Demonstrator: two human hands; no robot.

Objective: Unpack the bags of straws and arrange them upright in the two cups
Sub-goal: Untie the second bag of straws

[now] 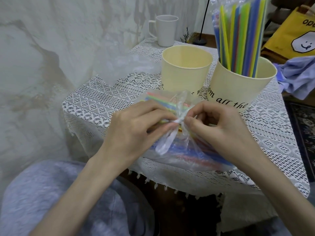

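A clear plastic bag of coloured straws (192, 154) lies on the lace tablecloth near the front edge, tied in a knot (179, 120) at its middle. My left hand (136, 132) and my right hand (219, 126) both pinch the plastic at that knot. Behind them stand two pale yellow cups. The left cup (185, 72) holds nothing that I can see. The right cup (238, 87) holds a bundle of tall straws (242, 36), upright, with clear plastic still around their tops.
A white mug (166, 30) stands at the table's far edge. Crumpled clear plastic (136, 63) lies left of the cups. A blue cloth (296, 77) and a yellow bag (293, 34) sit off the right side. A black stand (203, 21) rises behind.
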